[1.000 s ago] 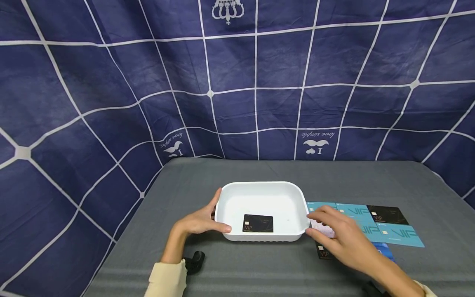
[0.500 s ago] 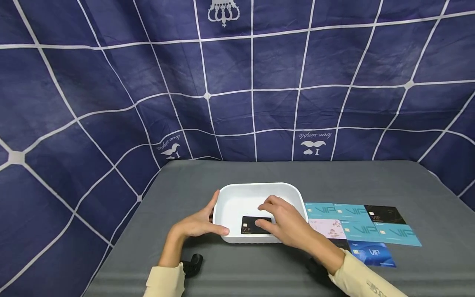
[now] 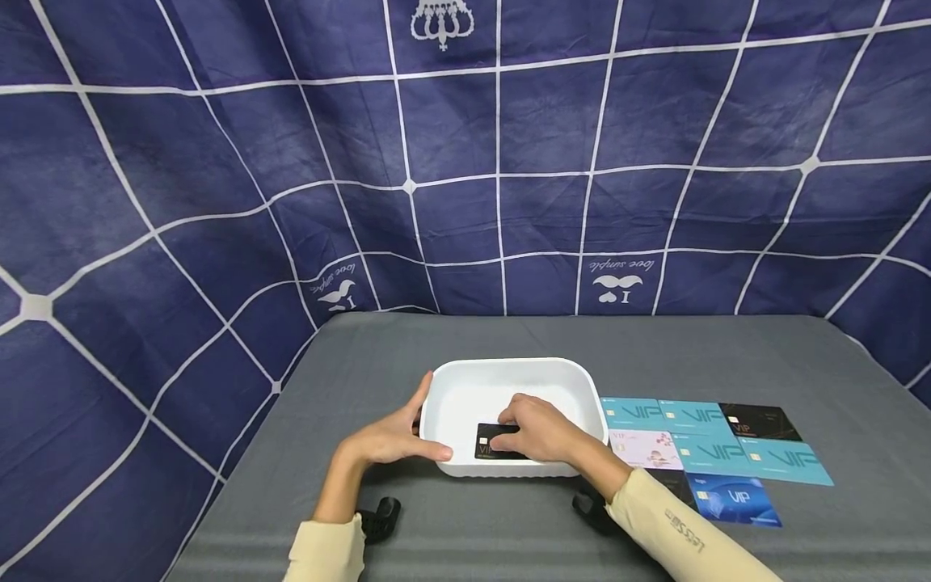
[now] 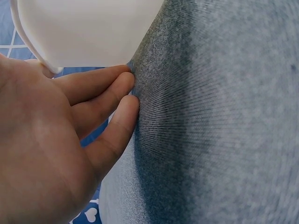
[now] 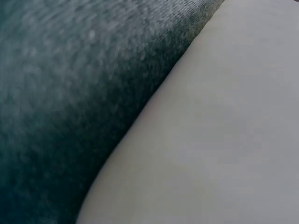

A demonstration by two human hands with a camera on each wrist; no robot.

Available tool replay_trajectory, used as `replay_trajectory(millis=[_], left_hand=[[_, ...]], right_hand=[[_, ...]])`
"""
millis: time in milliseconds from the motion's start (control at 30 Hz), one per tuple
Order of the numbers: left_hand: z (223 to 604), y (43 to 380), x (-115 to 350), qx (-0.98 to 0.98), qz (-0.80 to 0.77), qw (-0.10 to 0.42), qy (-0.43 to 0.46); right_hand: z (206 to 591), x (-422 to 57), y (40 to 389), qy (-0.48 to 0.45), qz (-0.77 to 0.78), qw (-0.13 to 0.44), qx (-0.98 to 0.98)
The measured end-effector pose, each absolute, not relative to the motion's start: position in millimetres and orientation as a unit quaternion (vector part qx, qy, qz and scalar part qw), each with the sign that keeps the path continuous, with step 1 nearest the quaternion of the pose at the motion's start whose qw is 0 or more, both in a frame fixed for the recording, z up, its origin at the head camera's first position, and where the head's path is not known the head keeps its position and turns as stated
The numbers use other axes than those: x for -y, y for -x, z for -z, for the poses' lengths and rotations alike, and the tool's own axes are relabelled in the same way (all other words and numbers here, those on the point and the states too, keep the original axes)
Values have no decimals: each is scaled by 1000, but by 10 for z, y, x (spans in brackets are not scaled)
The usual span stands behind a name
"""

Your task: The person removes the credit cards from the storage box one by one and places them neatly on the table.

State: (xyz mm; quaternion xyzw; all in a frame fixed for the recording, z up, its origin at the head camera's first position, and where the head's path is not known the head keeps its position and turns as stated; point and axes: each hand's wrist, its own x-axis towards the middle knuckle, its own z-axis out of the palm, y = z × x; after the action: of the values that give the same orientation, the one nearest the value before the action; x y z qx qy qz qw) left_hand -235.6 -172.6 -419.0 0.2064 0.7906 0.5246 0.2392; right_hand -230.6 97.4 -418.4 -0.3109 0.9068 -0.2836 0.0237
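A white plastic tray [image 3: 534, 372] stands on the grey cloth-covered table, with a black VIP card [image 3: 483, 449] lying in its front part. My left hand [image 3: 393, 436] holds the tray at its left end: the thumb is at the front rim and the other fingers are along the outer side. In the left wrist view those fingers [image 4: 105, 100] are bent lightly beside the tray wall. My right hand [image 3: 541, 432] reaches over the front right rim and covers the card's right part. Its thumb and forefinger are apart over the card, which shows between them; the other fingers are hidden.
Right of the tray lie several VIP cards: teal ones [image 3: 713, 454], a black one [image 3: 764, 422], a pink one [image 3: 646, 449] and a blue one [image 3: 738, 499]. The right sleeve [image 3: 676, 525] partly covers another black card [image 3: 672, 485]. A dark blue checked cloth [image 3: 545, 218] hangs behind.
My right hand has moved left from the tray's right end into the tray, over the black card, and slightly lower there. The left hand and tray have stayed in place.
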Motion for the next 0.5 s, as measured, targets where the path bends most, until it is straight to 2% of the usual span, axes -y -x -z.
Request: replay_trajectory(millis=[200,500], left_hand=[[4171,2352,1723,-791,-525,238,-206],[4172,2342,1735,-792,-523,236,-210]], right_hand=[[4192,-971,2335,315,273,45,-908],[4232,-948,2369,344,236,37,-908]])
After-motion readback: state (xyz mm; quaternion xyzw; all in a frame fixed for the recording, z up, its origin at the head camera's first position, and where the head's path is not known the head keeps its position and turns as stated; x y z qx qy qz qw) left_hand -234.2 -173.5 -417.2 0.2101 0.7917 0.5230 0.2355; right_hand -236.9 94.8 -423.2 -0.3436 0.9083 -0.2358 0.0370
